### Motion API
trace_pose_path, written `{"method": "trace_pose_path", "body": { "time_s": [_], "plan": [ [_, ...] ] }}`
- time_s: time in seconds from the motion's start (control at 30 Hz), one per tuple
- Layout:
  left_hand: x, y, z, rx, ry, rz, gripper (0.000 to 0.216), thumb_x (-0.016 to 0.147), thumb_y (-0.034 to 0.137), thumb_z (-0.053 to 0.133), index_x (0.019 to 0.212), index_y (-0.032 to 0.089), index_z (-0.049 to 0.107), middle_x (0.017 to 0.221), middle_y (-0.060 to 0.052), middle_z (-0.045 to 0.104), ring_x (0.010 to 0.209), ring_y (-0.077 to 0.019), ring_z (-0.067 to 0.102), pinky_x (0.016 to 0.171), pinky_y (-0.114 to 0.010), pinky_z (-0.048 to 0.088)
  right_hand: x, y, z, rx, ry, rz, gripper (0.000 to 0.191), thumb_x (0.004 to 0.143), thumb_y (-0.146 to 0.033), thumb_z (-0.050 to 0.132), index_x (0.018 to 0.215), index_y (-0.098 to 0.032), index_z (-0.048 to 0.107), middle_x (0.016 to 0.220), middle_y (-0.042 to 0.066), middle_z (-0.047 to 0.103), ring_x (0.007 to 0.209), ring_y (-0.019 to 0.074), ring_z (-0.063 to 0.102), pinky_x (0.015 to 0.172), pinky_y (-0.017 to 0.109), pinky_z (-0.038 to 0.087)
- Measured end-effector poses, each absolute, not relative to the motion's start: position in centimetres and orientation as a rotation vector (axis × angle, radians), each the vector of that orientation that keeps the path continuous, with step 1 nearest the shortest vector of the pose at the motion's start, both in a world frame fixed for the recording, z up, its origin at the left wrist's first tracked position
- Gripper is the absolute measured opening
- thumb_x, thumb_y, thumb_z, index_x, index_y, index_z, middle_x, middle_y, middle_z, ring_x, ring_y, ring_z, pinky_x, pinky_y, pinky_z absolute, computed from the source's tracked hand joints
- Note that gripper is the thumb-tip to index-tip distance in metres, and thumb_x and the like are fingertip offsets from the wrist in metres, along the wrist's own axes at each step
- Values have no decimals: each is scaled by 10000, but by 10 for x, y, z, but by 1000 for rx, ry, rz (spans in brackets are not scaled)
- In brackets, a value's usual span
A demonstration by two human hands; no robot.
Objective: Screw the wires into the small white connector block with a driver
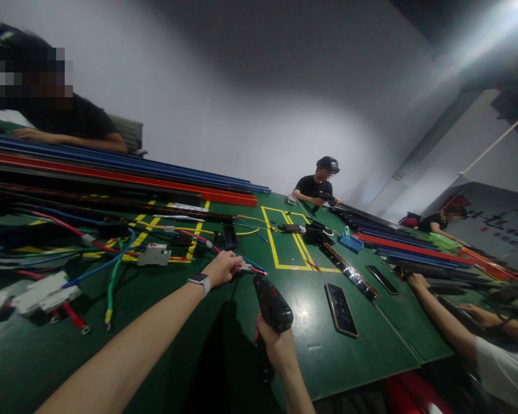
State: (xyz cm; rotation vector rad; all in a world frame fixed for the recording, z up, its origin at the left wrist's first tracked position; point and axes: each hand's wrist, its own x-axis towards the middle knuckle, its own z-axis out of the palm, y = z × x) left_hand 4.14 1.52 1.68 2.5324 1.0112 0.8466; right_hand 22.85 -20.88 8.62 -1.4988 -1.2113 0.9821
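My left hand (223,269), with a watch on its wrist, is closed on a small white part (244,267) with a red wire at its end. What kind of part it is, I cannot make out. My right hand (278,347) grips a black cordless drill (271,302) by its handle. The drill's front end points away from me, just right of the white part; whether they touch is unclear. Left of my left hand lies a white circuit breaker (154,254) among coloured wires. Nearer to me on the left is a blurred white breaker block (47,293) with red-sleeved ring terminals.
Two phones, one near (342,310) and one farther (382,279), lie on the green table (302,356). Long blue and orange channels (224,194) run along the far left. A blue bin (350,242) stands right of centre. Several people work around the table, one reaching in at right.
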Motion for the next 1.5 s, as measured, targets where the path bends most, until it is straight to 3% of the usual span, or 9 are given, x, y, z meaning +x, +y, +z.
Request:
{"method": "trace_pose_path", "body": {
  "time_s": [0.63,1.5],
  "plan": [
    [42,16,17,2532,1008,817,340,830,146,595,1114,300,703,1010,-68,611,1010,-239,553,966,-380,437,232,-207,79,-1464,-1259,989,211,809,-375,633,787,-165,630,563,7,628,573,186,603,614,294,470],
    [41,14,17,2561,991,844,309,856,176,604,1122,304,698,1011,-58,613,998,-228,550,962,-371,424,227,-211,89,-1476,-1202,1000,233,774,-394,681,730,-168,643,563,6,620,565,175,592,611,282,468]
  ]
}}
